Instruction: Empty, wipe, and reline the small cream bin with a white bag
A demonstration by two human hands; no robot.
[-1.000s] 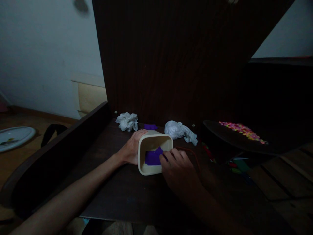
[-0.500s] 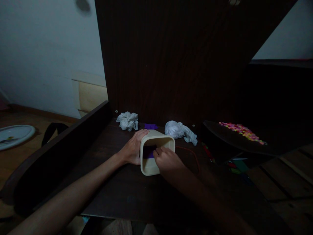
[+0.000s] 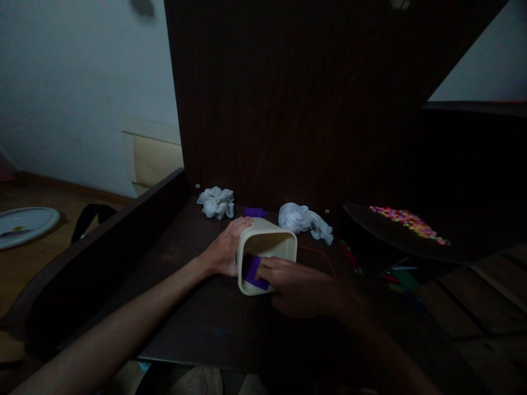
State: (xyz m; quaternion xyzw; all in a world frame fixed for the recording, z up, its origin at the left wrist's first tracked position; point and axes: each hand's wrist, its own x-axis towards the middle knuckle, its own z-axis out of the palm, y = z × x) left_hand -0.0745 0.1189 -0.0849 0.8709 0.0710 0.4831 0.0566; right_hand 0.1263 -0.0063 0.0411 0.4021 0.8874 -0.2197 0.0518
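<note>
A cream plastic container lies on its side on the dark desk, its square mouth facing me. My left hand is wrapped round the container's left side and steadies it. At the opening, my right hand grips a piece of purple cloth and presses it on the inner wall, low on the left. The tips of the right fingers are partly hidden against the cloth. Behind the container lies another purple piece.
Crumpled whitish plastic bags, one at left and one at right, lie by the upright back panel. A dark holder with pink and yellow beads stands at right. A raised wooden side edges the desk at left.
My right hand has shifted down and turned at the container's mouth, bringing the purple cloth from deeper inside to the lower left near the rim. My left hand keeps its hold.
</note>
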